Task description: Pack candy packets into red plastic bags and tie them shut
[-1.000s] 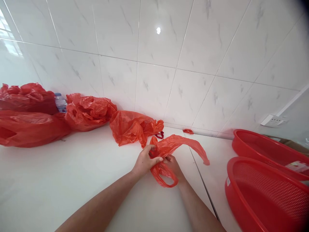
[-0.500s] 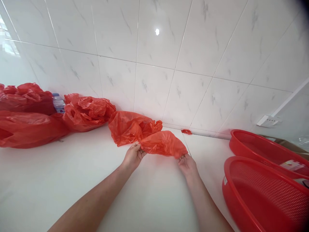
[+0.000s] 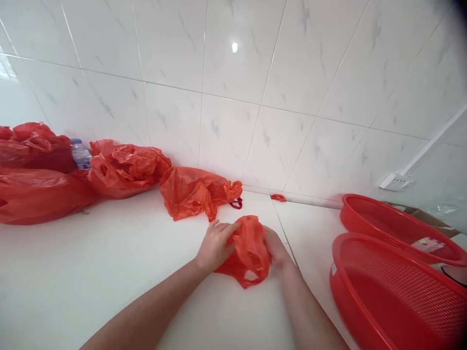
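Observation:
A crumpled red plastic bag (image 3: pixel 251 250) hangs between my two hands above the white tabletop (image 3: pixel 204 311). My left hand (image 3: pixel 217 245) grips its left side, with the fingers curled at the upper edge. On the other side, my right hand (image 3: pixel 275 248) is closed on the bag, its fingertips partly hidden and slightly blurred. Just beyond my hands lies another loose red plastic bag (image 3: pixel 189 192) near the wall. A small dark red loop (image 3: pixel 236 203) shows by that bag's right end.
Filled red bags (image 3: pixel 127 167) stand at the left along the tiled wall, with a water bottle (image 3: pixel 80 154) among them. Two red plastic baskets (image 3: pixel 350 262) sit at the right. A red scrap (image 3: pixel 278 198) lies by the wall, and a socket (image 3: pixel 396 182) is mounted at right.
The bag was stretched sideways between my hands beside the other bag. Now it is bunched, turned and nearer to me, with my hands closer together. The dark red loop has come into view.

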`<state>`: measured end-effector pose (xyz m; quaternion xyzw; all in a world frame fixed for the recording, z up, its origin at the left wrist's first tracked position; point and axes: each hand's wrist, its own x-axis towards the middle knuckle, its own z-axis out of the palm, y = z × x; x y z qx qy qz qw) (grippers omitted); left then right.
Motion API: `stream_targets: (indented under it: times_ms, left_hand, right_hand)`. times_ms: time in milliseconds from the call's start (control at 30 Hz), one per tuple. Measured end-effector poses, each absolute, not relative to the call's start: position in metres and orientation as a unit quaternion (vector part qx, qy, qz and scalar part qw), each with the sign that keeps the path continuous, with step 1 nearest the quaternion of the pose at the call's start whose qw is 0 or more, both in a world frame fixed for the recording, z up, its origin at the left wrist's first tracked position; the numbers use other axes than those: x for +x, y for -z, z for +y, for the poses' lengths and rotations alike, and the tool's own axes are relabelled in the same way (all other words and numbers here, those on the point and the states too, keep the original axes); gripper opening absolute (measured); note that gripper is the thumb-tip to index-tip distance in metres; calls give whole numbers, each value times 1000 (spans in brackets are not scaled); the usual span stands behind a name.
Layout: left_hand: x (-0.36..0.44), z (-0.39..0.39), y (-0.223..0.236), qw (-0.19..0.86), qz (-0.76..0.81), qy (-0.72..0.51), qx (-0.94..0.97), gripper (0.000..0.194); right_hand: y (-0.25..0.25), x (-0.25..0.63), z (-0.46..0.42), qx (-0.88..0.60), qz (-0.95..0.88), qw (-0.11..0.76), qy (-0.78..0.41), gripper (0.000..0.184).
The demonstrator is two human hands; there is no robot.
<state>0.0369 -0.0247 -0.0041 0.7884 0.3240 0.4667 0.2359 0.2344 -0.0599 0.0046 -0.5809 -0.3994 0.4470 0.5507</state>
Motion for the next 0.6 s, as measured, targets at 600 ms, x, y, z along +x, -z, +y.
stream_targets:
  times_ms: [600]
  left_hand:
    - [22, -19, -7, 686, 340, -494, 412, 19]
  right_hand:
    - [-10, 189, -78, -742, -635, 205, -64, 34]
